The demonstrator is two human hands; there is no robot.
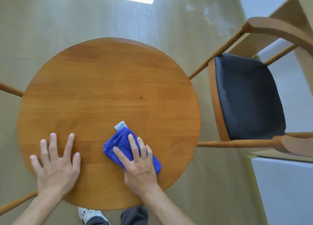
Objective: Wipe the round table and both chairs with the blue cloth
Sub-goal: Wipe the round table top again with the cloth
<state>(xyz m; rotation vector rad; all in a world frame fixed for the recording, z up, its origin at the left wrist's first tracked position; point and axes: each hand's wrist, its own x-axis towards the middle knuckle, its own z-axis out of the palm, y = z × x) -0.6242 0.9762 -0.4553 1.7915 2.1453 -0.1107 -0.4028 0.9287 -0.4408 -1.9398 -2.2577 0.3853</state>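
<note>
The round wooden table [101, 89] fills the middle of the head view. A folded blue cloth [122, 142] with a white label lies on its near right part. My right hand [137, 164] presses flat on the cloth with straight fingers. My left hand [54, 164] rests flat on the bare tabletop at the near left, fingers spread. One wooden chair [245, 96] with a black seat stands to the right of the table. Only thin wooden rails [10, 89] of something show at the left edge.
Pale wood flooring [118, 18] surrounds the table, with a bright strip of light at the top. A light wooden shelf unit [303, 21] and a white surface [284, 191] stand at the right. My shoe [89, 214] shows below the table's near edge.
</note>
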